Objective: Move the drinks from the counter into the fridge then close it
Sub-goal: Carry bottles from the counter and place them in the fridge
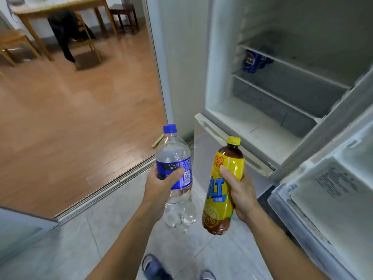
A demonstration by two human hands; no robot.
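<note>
My left hand (161,184) wrapped the water bottle (177,178); my right hand (240,193) wrapped the tea bottle (224,190). Both looked full, heavy and slick, so mid-label grips suited.

Clear plastic blue-capped water bottle (175,176) upright, six o'clock; yellow-labelled brown tea bottle (224,186) beside it, three o'clock side; white fridge (222,126) open, two o'clock.

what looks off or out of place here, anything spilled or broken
Nothing spilled or broken. The clear water bottle and yellow tea bottle are capped and intact. One oddity: a pale stick-like object lies on the floor.
</note>
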